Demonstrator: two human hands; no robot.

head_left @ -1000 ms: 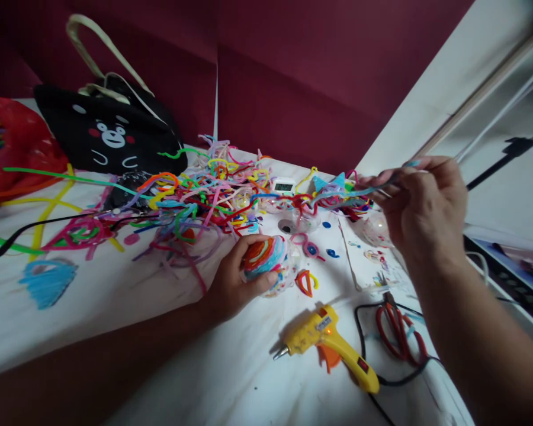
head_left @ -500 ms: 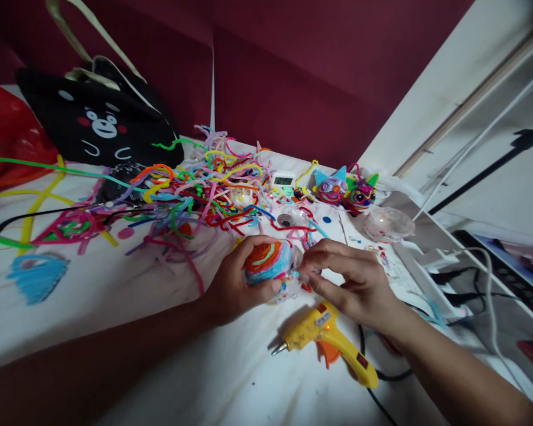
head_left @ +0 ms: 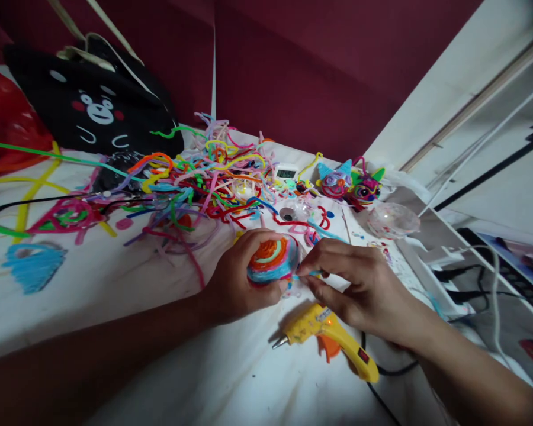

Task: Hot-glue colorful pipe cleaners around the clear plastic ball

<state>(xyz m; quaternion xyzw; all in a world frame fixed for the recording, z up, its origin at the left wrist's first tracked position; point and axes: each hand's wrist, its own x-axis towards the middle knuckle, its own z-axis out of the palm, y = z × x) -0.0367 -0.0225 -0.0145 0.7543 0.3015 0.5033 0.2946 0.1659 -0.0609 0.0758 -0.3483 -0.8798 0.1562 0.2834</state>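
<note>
The left hand's (head_left: 240, 281) fingers are cupping a rounded, orange-and-blue striped fuzzy piece (head_left: 273, 260) over the white surface (head_left: 204, 378); just rightward, the right hand's (head_left: 359, 284) nearly closed fingers are pinching a thin light-blue strand (head_left: 296, 277).

This is a craft corner — glue gun (head_left: 310, 325) and heaped pipe cleaners (head_left: 237, 174) on a white-covered table (head_left: 231, 378).

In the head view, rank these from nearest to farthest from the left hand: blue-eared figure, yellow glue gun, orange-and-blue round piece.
1. Orange-and-blue round piece: in the left hand, touching its fingers.
2. Yellow glue gun: lying apart from that hand, toward the viewer and to its right.
3. Blue-eared figure: at the back of the table, to the right.
</note>
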